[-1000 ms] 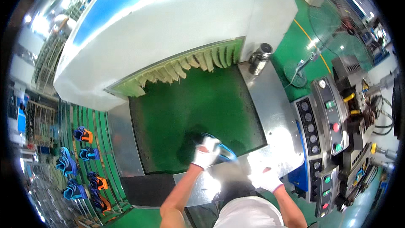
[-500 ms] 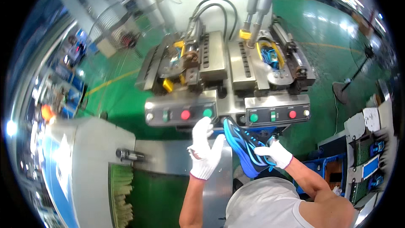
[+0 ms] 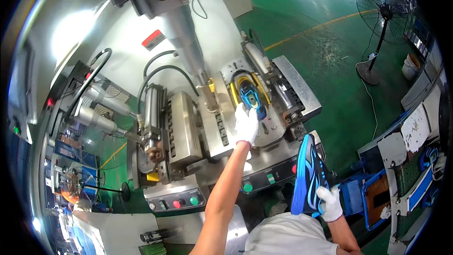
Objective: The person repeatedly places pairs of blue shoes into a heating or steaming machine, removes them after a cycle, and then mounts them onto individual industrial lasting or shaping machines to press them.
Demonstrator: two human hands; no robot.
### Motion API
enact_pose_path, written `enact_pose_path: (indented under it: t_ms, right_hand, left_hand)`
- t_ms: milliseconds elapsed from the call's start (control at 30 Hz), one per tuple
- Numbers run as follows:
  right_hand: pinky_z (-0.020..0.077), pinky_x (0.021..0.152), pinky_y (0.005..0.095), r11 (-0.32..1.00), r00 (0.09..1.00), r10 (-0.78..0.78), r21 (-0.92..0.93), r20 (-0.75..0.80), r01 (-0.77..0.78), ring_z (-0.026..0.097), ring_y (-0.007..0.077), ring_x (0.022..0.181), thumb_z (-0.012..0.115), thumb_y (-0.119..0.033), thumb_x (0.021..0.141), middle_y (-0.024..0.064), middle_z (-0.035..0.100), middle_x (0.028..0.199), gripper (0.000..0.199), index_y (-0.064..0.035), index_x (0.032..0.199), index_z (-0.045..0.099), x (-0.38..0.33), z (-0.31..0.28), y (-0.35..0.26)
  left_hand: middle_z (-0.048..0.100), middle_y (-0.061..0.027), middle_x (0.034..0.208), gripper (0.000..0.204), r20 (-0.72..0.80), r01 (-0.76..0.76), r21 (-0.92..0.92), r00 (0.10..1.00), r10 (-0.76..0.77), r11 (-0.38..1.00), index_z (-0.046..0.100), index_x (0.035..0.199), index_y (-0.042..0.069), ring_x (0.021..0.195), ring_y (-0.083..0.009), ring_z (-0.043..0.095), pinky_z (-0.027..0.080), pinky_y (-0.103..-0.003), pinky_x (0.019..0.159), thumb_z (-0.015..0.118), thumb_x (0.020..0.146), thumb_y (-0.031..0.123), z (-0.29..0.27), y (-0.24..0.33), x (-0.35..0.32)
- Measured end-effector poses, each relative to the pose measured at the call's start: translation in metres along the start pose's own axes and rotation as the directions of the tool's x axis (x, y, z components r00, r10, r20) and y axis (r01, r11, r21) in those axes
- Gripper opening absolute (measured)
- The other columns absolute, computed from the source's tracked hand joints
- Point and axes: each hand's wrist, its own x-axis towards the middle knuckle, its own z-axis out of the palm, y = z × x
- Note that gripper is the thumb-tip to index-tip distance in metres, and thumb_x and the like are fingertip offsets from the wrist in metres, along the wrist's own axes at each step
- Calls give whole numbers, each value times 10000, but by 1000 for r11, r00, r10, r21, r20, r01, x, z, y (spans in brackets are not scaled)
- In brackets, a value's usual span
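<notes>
Left hand [image 3: 247, 123], white cotton glove: arm extended forward, fingers straight, pointing up. Right hand [image 3: 329, 203], white cotton glove: elbow bent, fingers curled closed, low beside torso.

white-gloved left hand [image 3: 246, 123] at centre; white-gloved right hand [image 3: 329, 203] lower right; dark blue shoe with cyan stripes [image 3: 307, 174]; blue shoe in yellow-rimmed mould [image 3: 250, 93]; green floor [image 3: 330, 42].

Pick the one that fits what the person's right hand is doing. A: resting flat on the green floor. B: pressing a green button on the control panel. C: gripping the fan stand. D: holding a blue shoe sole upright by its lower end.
D: the gloved right hand grips the lower end of the blue shoe sole, which stands upright beside the press machine.
</notes>
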Motion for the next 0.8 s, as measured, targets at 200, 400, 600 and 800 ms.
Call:
enact_pose_path:
  t_ms: [200,400,600,800]
  right_hand:
    - [499,976,387,978,982,-123,-183,-142,96,634,201,1077,716,-77,790,85,668,1221,393,43,1161,668,-22,-22,1]
    - [515,834,312,981,970,-102,-182,-219,62,616,120,908,729,-43,816,38,674,1091,417,28,1217,636,10,1,-16]
    - [548,788,313,834,925,-375,-455,-54,311,656,135,871,766,-118,871,58,705,1034,296,7,1126,684,80,52,-42]
    - [529,639,285,937,960,-121,-291,251,194,645,108,713,787,-148,871,51,727,919,212,-1,1004,710,243,189,-97]
  left_hand:
    - [502,-355,1382,750,-117,117,334,990,-82,935,285,1510,-61,1224,-492,560,460,-508,1033,604,933,295,95,-38,72]
    - [686,-275,1186,639,-75,265,249,964,-255,932,440,1447,-25,1067,-396,690,532,-468,941,636,945,319,58,-37,93]
    - [673,-192,1195,444,160,270,-231,958,-237,935,562,1342,-6,1112,-250,629,482,-384,956,592,1012,289,-68,3,-3]
    - [562,-69,1291,611,198,401,-408,916,-350,820,368,1547,12,1186,-152,535,450,-303,1016,607,991,90,-201,-22,-195]
